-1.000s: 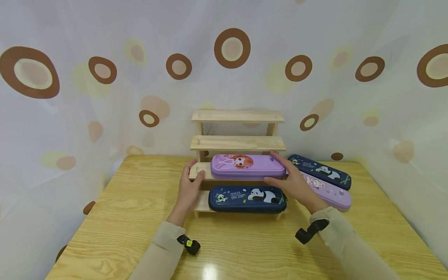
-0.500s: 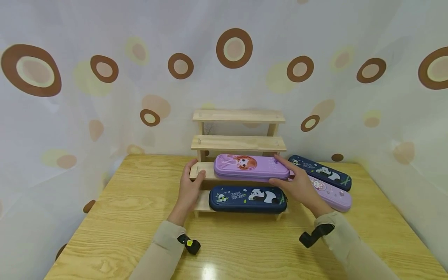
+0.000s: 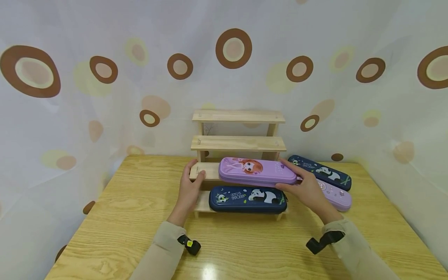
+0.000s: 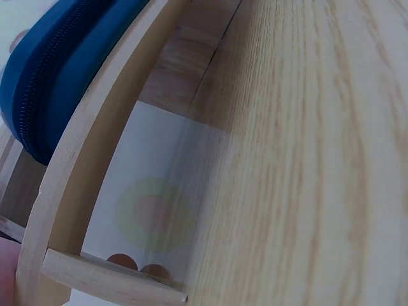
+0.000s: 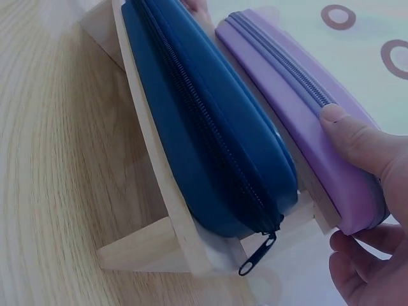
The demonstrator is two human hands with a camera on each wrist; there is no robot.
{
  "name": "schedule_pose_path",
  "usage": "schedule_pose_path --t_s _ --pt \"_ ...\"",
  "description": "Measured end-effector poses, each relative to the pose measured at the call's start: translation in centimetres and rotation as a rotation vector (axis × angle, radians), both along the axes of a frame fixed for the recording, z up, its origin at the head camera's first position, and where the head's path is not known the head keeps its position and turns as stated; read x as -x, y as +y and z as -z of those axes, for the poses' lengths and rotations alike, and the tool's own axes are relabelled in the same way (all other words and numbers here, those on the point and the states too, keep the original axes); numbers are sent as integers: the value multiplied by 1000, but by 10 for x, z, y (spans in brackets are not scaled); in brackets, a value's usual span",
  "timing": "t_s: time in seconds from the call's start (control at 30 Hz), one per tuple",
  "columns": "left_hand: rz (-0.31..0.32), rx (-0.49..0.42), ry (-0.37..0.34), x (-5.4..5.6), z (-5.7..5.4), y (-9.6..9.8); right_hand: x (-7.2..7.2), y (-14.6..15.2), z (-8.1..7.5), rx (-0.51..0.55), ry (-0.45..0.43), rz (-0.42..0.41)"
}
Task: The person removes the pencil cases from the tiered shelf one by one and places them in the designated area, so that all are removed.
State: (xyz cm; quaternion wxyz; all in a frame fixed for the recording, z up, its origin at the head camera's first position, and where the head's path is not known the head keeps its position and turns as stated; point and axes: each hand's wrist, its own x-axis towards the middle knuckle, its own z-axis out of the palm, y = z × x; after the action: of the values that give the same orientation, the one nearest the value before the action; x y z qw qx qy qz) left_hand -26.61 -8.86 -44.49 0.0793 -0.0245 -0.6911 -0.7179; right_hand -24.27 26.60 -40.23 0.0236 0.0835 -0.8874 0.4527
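Note:
My right hand (image 3: 305, 189) grips the right end of a purple pencil case (image 3: 257, 171) printed with a red-haired girl. In the right wrist view the thumb presses its zipped side and curled fingers sit under its end. The case lies over the second step from the bottom of a wooden step shelf (image 3: 238, 143), its right end past the step's end. My left hand (image 3: 190, 190) holds the left end of that step, thumb on top. A navy panda pencil case (image 3: 247, 199) lies on the lowest step, its zipper pull hanging at the right end in the right wrist view.
Right of the shelf, another navy panda case (image 3: 320, 171) and a lilac rabbit case (image 3: 336, 195) lie slanted on the wooden table (image 3: 115, 233). A curtain with brown circles (image 3: 233, 89) stands close behind the shelf.
The purple pencil case has slid right and slightly nearer along the step, with my right hand holding its end. My left hand has stayed on the shelf's left end.

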Motion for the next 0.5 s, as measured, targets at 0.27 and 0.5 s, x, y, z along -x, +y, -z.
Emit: schedule_pose_path --t_s 0.27,0.5 --pt "-12 -12 38 5 12 0 -10 13 -4 -27 -5 48" --pt "-16 -17 39 4 12 1 -18 25 -8 -47 -1 83"
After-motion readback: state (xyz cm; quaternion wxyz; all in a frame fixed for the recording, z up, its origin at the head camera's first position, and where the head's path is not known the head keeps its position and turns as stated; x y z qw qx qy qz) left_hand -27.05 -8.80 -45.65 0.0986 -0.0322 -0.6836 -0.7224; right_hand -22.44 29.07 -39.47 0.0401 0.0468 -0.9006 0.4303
